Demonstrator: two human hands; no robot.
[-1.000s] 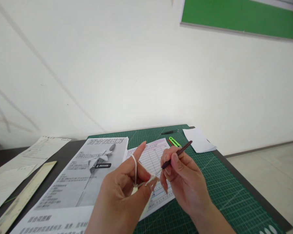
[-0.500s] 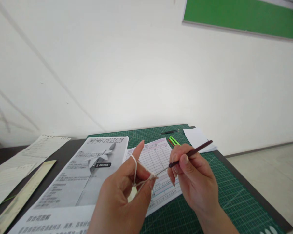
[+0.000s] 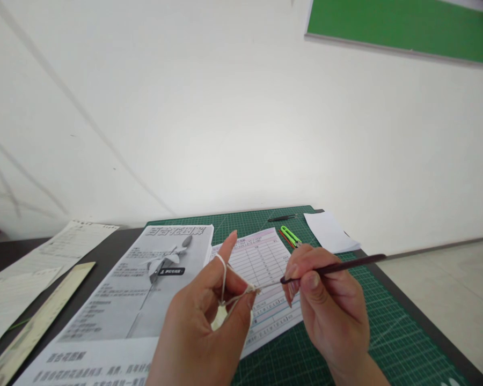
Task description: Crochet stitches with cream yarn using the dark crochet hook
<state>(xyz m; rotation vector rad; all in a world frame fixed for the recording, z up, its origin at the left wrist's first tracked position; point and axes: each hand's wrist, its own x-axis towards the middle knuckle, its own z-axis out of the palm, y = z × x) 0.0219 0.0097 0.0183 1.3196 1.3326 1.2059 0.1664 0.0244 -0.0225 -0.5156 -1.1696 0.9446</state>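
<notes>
Between thumb and fingers, my left hand (image 3: 209, 316) pinches a small piece of cream crochet work (image 3: 219, 317), mostly hidden by the hand. White yarn (image 3: 224, 279) loops round its raised index finger and runs down to the pinch. My right hand (image 3: 330, 300) grips the dark handle of a crochet hook (image 3: 346, 265) like a pen. The hook's thin shaft points left, its tip at or near the stitches by my left thumb; whether yarn is caught on it is too small to tell.
Printed sheets with a flower picture (image 3: 124, 300) and a form (image 3: 261, 252) lie on a green cutting mat (image 3: 390, 321). Behind the right hand are a green cutter (image 3: 290, 236), black tweezers (image 3: 282, 218) and white paper (image 3: 330, 233). A ruler (image 3: 44, 316) and written pages (image 3: 76, 241) lie left.
My right hand has shifted slightly right, and the crochet hook's handle has tilted flatter, its end swinging right and down. My left hand keeps its pinch, nearly still.
</notes>
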